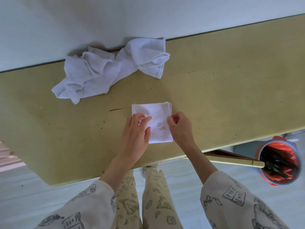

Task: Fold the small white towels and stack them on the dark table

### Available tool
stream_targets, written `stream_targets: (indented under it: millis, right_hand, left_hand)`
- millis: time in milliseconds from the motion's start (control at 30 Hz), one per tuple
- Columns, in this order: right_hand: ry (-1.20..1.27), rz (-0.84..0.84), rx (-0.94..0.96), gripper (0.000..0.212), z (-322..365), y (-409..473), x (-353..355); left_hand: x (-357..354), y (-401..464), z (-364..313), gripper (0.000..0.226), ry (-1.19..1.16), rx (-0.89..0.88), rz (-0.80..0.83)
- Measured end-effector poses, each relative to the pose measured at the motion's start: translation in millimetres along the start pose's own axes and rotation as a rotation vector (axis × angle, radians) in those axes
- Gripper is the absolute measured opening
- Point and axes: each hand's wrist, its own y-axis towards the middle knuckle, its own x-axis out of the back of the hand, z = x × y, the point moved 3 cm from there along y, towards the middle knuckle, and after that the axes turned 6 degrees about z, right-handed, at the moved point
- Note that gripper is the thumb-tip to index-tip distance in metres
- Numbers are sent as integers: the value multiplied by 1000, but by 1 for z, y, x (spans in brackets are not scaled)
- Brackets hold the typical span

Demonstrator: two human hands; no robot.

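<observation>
A small white towel [155,116], folded into a square with a small red label showing, lies on the yellowish table [231,83] near its front edge. My left hand [136,134] rests on the square's left part with fingers straight, pressing it flat. My right hand [180,128] sits at the square's right edge, fingers curled and pinching that edge. Behind them, a heap of crumpled white towels [105,70] lies against the wall side of the table.
A white wall [115,19] runs along the table's far edge. A red bucket [279,161] lined with a red bag stands on the floor at the right, below the table's front edge. My patterned trousers and feet show below the table.
</observation>
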Motion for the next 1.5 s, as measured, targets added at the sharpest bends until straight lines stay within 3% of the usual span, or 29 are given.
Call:
stream_targets:
  millis: [167, 400, 567, 767, 967, 1233, 1500]
  right_hand:
    - [-1, 21, -18, 7, -1, 2, 2]
    - [-11, 54, -40, 18, 0, 7, 4]
    - [-90, 49, -27, 11, 1, 9, 9]
    - [-170, 18, 6, 8, -1, 6, 9]
    - [-121, -10, 4, 2, -1, 6, 11]
    - [-226, 8, -58, 25, 1, 21, 11]
    - [-358, -16, 41, 18, 5, 21, 11]
  left_hand:
    - [-7, 1, 0, 39, 84, -17, 106]
    - [-10, 6, 1, 58, 107, -29, 155]
    - [-12, 10, 0, 74, 140, -79, 169]
    - [-10, 15, 0, 72, 260, -79, 157]
    - [-10, 14, 3, 55, 248, -134, 186]
    - [-13, 16, 7, 71, 229, -171, 250]
    - [-14, 14, 11, 68, 237, -159, 295]
